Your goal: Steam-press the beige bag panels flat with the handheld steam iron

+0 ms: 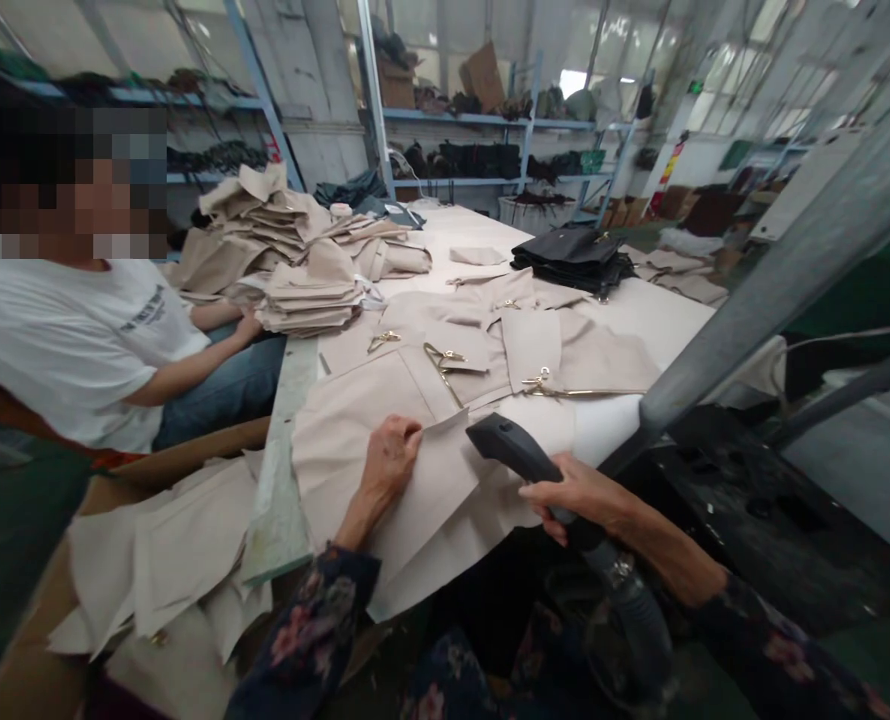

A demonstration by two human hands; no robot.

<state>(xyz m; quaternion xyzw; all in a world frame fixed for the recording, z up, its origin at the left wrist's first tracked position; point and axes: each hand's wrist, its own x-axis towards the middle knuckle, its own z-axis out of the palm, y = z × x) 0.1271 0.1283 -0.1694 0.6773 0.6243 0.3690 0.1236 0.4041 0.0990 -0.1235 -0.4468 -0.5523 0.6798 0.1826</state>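
Note:
My left hand (pixel 391 462) is closed on the edge of a beige leather-like panel (pixel 430 500), which hangs partly over the table's near edge. My right hand (pixel 576 492) grips a dark grey hose nozzle (pixel 516 445); a ribbed hose (pixel 640 610) runs down from it. The nozzle's wide tip points left, close to the lifted edge of the panel. Just beyond my hands lie more beige bag pieces, with a gold zipper (pixel 441 370) and gold clasps (pixel 541 380) on them.
At the left sits a person in a white T-shirt (pixel 77 330), hands by a stack of beige pieces (pixel 314 300). A cardboard box (pixel 89 500) of panels stands at lower left. Black bags (pixel 572 255) lie farther back on the table. A grey metal post (pixel 775 290) slants across the right side.

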